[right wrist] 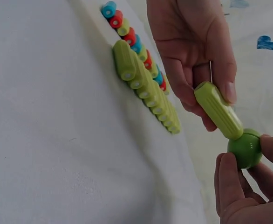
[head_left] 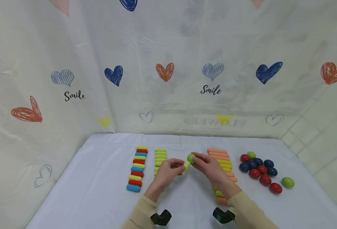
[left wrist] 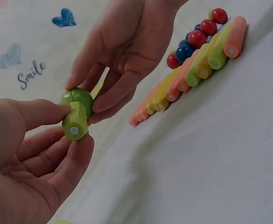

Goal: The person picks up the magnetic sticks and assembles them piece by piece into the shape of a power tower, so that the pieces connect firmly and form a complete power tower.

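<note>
Between thumb and fingers, my left hand (head_left: 168,173) pinches a lime-green ridged rod (right wrist: 219,111) with a silvery dot in its end. My right hand (head_left: 212,170) pinches a glossy green ball (right wrist: 245,148) by its sides. In the right wrist view the rod's far end meets the ball; both are held above the white cloth. A column of lime-green rods (head_left: 160,156) lies behind my left hand, partly hidden by it. Beneath my right forearm runs a column of orange, yellow and green rods (head_left: 218,155), also partly covered.
On the left lies a column of short red, blue and green rods (head_left: 135,173). A cluster of red, dark blue and green balls (head_left: 254,173) sits at the right, with one green ball (head_left: 288,182) apart. A heart-printed sheet (head_left: 168,95) hangs behind the white-covered table (head_left: 99,190).
</note>
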`<state>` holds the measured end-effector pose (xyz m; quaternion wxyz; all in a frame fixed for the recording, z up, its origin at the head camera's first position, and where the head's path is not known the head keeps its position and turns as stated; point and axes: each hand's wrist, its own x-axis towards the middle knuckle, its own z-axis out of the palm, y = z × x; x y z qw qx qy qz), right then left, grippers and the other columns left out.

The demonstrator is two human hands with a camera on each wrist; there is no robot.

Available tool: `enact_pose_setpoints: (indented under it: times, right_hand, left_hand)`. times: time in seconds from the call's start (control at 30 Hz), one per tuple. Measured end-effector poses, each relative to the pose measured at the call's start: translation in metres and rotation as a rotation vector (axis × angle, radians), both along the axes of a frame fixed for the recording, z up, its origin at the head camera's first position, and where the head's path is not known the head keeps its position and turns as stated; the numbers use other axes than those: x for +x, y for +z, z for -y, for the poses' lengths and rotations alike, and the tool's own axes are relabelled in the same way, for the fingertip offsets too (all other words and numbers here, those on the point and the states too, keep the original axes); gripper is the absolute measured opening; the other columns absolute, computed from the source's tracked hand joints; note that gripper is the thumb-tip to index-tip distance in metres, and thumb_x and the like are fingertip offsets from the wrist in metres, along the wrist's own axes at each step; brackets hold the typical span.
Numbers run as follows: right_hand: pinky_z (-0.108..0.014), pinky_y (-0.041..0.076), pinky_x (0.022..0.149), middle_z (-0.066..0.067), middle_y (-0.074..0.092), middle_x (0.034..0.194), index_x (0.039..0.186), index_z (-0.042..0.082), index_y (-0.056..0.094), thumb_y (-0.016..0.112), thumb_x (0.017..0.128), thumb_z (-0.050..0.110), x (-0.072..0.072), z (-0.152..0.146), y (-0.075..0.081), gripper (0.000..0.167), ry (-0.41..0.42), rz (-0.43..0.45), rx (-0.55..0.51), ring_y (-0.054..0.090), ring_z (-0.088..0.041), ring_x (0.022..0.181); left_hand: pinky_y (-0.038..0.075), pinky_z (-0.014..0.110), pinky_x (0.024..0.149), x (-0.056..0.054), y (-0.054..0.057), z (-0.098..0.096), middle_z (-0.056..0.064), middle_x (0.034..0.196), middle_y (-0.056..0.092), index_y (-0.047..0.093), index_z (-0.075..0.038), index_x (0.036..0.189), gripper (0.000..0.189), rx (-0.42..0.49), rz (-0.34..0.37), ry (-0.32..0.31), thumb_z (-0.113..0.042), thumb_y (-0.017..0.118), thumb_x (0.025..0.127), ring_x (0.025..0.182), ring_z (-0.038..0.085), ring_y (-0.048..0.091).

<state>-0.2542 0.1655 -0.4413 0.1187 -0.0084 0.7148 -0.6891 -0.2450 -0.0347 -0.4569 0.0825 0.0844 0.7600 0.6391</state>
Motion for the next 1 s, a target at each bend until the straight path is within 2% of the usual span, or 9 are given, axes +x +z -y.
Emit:
enact_pose_setpoints:
  times: [0.13, 0.27, 0.4, 0.5, 0.6, 0.77, 0.87, 1.0]
  right_hand:
    - [-0.034, 0.049, 0.097, -0.012, 0.057, 0.134, 0.137, 0.004, 0.054, 0.062, 0.097, 0.027, -0.001, 0.001, -0.006, 0.048, 0.015, 0.005, 0.065, 0.059, -0.023, 0.119]
    - [-0.043, 0.046, 0.101, -0.011, 0.056, 0.137, 0.142, 0.005, 0.049, 0.063, 0.095, 0.036, 0.002, -0.001, -0.008, 0.058, 0.039, -0.035, 0.229, 0.055, -0.026, 0.124]
    - [-0.044, 0.046, 0.101, -0.010, 0.057, 0.137, 0.145, 0.007, 0.045, 0.061, 0.096, 0.041, 0.005, -0.014, -0.004, 0.062, -0.002, -0.109, 0.405, 0.054, -0.027, 0.124]
    - [-0.044, 0.048, 0.099, -0.011, 0.059, 0.134, 0.143, 0.007, 0.047, 0.058, 0.098, 0.041, 0.007, -0.035, 0.001, 0.057, -0.069, -0.168, 0.534, 0.055, -0.028, 0.122]
    - [-0.049, 0.047, 0.097, -0.018, 0.057, 0.134, 0.141, 0.004, 0.048, 0.053, 0.101, 0.038, 0.011, -0.063, 0.006, 0.053, -0.148, -0.205, 0.680, 0.054, -0.034, 0.121]
    - [-0.057, 0.047, 0.088, -0.029, 0.059, 0.119, 0.129, -0.007, 0.055, 0.058, 0.097, 0.018, 0.016, -0.116, 0.006, 0.041, -0.275, -0.319, 0.952, 0.055, -0.043, 0.106]
    - [-0.059, 0.046, 0.081, -0.034, 0.059, 0.104, 0.118, -0.014, 0.058, 0.062, 0.091, 0.009, 0.019, -0.142, 0.004, 0.035, -0.294, -0.372, 1.088, 0.055, -0.046, 0.095]
    - [-0.060, 0.045, 0.076, -0.033, 0.060, 0.095, 0.111, -0.016, 0.060, 0.067, 0.086, 0.006, 0.024, -0.162, 0.001, 0.034, -0.260, -0.373, 1.189, 0.053, -0.048, 0.087]
  left_hand:
    - [0.056, 0.031, 0.077, -0.002, -0.009, -0.007, 0.006, 0.101, 0.072, 0.062, -0.002, 0.122, 0.039, 0.051, 0.061, 0.007, -0.023, 0.071, 0.091, 0.086, 0.015, 0.066]
    - [0.057, 0.031, 0.076, -0.003, -0.018, -0.012, 0.006, 0.098, 0.071, 0.057, -0.001, 0.129, 0.046, 0.095, 0.111, 0.024, -0.021, 0.071, 0.091, 0.085, 0.014, 0.066]
    - [0.058, 0.037, 0.075, -0.003, -0.023, -0.018, 0.009, 0.096, 0.066, 0.046, -0.001, 0.141, 0.059, 0.167, 0.142, 0.045, -0.014, 0.072, 0.089, 0.078, 0.017, 0.068]
    - [0.059, 0.039, 0.075, -0.003, -0.024, -0.021, 0.011, 0.095, 0.062, 0.038, -0.005, 0.147, 0.068, 0.217, 0.160, 0.050, -0.009, 0.071, 0.088, 0.077, 0.018, 0.068]
    - [0.058, 0.040, 0.077, -0.003, -0.025, -0.021, 0.012, 0.097, 0.061, 0.036, -0.009, 0.149, 0.067, 0.289, 0.183, 0.041, -0.006, 0.069, 0.090, 0.080, 0.019, 0.068]
    - [0.057, 0.041, 0.083, -0.003, -0.024, -0.020, 0.014, 0.100, 0.061, 0.039, -0.008, 0.145, 0.061, 0.373, 0.214, 0.048, -0.006, 0.067, 0.091, 0.085, 0.021, 0.069]
    - [0.057, 0.041, 0.083, -0.003, -0.023, -0.019, 0.015, 0.101, 0.061, 0.037, -0.007, 0.146, 0.062, 0.387, 0.217, 0.068, -0.007, 0.067, 0.092, 0.085, 0.021, 0.068]
    - [0.056, 0.041, 0.084, -0.004, -0.022, -0.019, 0.015, 0.103, 0.061, 0.033, -0.006, 0.150, 0.066, 0.397, 0.216, 0.075, -0.008, 0.066, 0.093, 0.086, 0.021, 0.068]
